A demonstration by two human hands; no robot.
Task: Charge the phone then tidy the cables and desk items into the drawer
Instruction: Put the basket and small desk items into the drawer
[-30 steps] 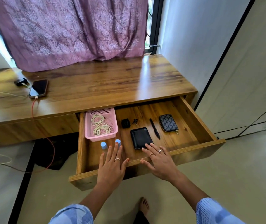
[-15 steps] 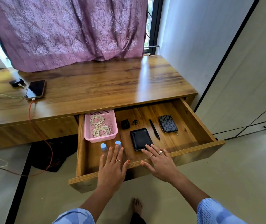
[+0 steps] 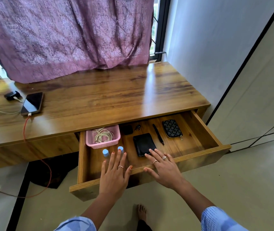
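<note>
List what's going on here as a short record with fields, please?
drawer: pulled open under the desk
left hand: flat on the drawer front, fingers spread
right hand: flat on the drawer front, fingertips over the black wallet
pink basket: in the drawer, holds coiled cables
also inside: pen, patterned pouch
phone: on the desk, red cable plugged in

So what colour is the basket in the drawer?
Pink; the basket shows best in the head view.

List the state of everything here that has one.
Drawer: open.
Phone: plugged in, screen dark.
Curtain: drawn.
Pink basket: holds coiled cables.
Wallet: closed.
Pouch: zipped.
Left hand: flat on drawer front.
Right hand: flat on drawer front.
</note>
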